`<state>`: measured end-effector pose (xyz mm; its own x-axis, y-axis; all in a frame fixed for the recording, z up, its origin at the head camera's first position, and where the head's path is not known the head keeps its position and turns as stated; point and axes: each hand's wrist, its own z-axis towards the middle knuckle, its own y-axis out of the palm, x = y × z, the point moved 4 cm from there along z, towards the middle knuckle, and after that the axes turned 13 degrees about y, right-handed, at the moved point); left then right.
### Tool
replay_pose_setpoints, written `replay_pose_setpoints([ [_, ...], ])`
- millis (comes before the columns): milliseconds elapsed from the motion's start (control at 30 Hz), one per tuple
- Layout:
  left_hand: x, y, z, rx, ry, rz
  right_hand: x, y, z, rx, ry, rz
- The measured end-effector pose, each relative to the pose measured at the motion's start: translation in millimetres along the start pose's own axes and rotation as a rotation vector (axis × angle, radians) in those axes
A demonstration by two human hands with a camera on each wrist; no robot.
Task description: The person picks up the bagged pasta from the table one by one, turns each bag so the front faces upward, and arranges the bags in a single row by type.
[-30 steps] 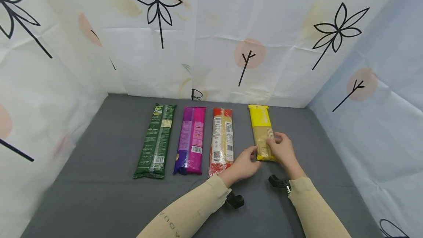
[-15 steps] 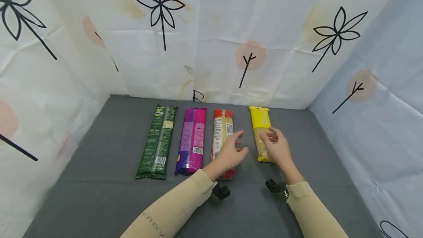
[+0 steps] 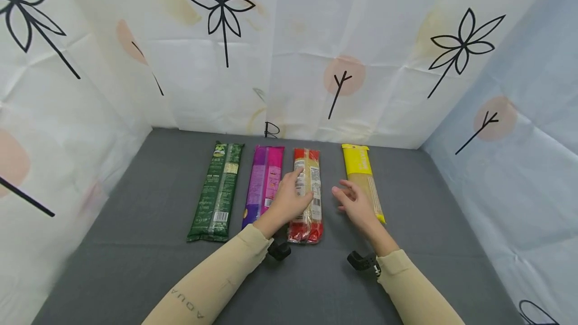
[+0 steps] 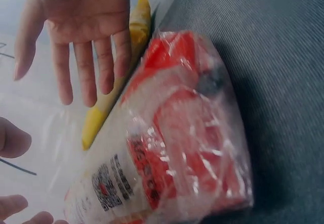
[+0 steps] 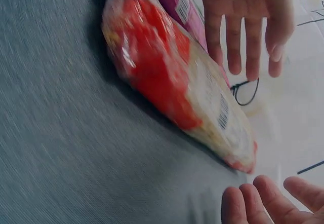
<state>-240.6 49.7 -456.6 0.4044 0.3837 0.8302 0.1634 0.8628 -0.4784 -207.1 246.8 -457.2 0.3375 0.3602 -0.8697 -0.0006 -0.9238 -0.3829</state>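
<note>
Left hand (image 3: pixel 289 199) is resting, fingers loose, over the red pack (image 3: pixel 307 199); right hand (image 3: pixel 356 204) is hovering open beside it (yellow pack (image 3: pixel 361 174) just right).

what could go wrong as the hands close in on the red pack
1. The red pack lies close beside the purple pack; the left hand between them could nudge it.
2. The right hand is open near the yellow pack and might knock it askew.
3. The glossy wrapper may slip in a loose grip.

— What are you wearing?
— Long beige sleeves (image 3: pixel 217 285) down to my wrists, "AQUA" printed in dark letters along the left one.
— Anything else?
— A small black camera mount (image 3: pixel 363 261) strapped under each wrist; my hands are bare.
</note>
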Motion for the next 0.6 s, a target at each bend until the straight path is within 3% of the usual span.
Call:
replay_pose_setpoints([
  [267, -7.2, -2.6, 1.4, -0.033, -0.069, 0.005, 9.0, 16.6, -3.6, -0.154, 0.096, 0.204],
  [600, -14.7, -2.0, 5.9, -0.075, -0.129, 0.004, 16.2, 28.0, -6.2, -0.204, 0.121, 0.18],
])
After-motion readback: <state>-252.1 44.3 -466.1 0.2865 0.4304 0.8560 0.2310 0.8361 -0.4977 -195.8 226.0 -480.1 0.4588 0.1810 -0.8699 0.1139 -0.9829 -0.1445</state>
